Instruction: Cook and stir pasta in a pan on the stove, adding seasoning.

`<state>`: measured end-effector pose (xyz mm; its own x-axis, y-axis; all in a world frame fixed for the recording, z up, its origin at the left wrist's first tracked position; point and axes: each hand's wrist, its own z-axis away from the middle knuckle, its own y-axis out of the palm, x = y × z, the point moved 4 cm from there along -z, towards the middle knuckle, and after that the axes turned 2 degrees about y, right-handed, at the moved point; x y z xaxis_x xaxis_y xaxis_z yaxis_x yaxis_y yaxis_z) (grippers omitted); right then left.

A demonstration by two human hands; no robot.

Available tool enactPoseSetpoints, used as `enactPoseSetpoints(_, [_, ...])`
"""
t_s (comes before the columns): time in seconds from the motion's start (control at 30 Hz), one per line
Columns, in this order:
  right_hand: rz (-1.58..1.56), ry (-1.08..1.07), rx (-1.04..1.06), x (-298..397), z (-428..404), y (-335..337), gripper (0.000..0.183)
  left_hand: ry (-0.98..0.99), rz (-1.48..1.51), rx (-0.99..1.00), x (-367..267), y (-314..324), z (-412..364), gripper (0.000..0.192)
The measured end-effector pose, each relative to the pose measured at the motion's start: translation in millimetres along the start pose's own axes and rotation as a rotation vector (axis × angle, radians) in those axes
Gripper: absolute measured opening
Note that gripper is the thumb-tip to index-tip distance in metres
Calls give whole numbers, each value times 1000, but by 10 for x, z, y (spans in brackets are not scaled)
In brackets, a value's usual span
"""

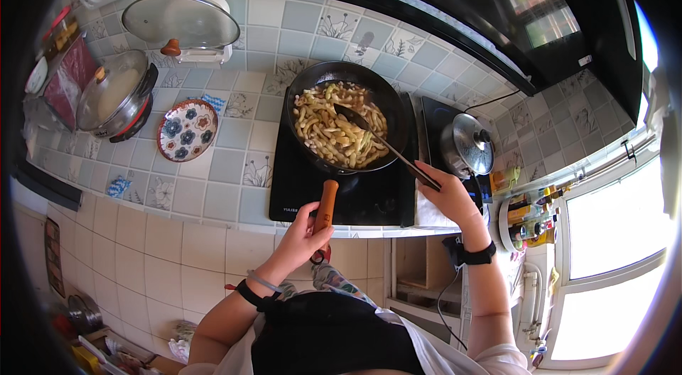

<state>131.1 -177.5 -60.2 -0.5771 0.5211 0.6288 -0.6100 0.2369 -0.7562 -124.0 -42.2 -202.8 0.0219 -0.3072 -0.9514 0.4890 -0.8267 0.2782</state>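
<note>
A dark wok (398,108) stands on a black induction cooktop (346,204), holding pale green-yellow cut pieces of food (346,143) in a little brown liquid. My left hand (309,234) is closed around the wok's orange-brown handle (327,204). In my right hand (450,196) is the handle of a dark spatula (394,148); its blade lies on the food near the middle of the wok. The blade's underside is hidden.
Left of the cooktop are a flowered plate (187,130) and a glass-lidded pot (114,95). A large glass lid (181,21) hangs at the tiled wall. To the right stand a small lidded pot (468,145) and several bottles (533,215). A black range hood (426,2) overhangs the back.
</note>
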Motion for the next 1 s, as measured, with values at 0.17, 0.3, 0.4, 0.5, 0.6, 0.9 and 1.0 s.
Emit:
enactPoseSetpoints(0.17, [89, -82, -112, 85, 257, 67, 54, -27, 33, 3, 16, -3, 4, 57])
enactPoseSetpoints(0.3, [145, -73, -135, 177, 437, 30, 53, -24, 32, 12, -1, 5, 7, 58])
enactPoseSetpoints(0.4, [130, -20, -100, 309, 530, -6, 52, -36, 35, 8, 19, -4, 7, 58])
enactPoseSetpoints(0.5, [32, -118, -95, 373, 584, 60, 52, -28, 30, 0, 63, -5, -3, 58])
enactPoseSetpoints(0.6, [17, -145, -40, 405, 575, 208, 53, -8, 16, -21, 79, -14, -10, 59])
enactPoseSetpoints(0.9, [324, -112, -190, 103, 87, 614, 53, -38, 25, -14, 48, -10, 1, 59])
enactPoseSetpoints(1.0, [358, -85, -245, 59, -70, 633, 52, -10, 1, -30, 56, -8, -4, 59])
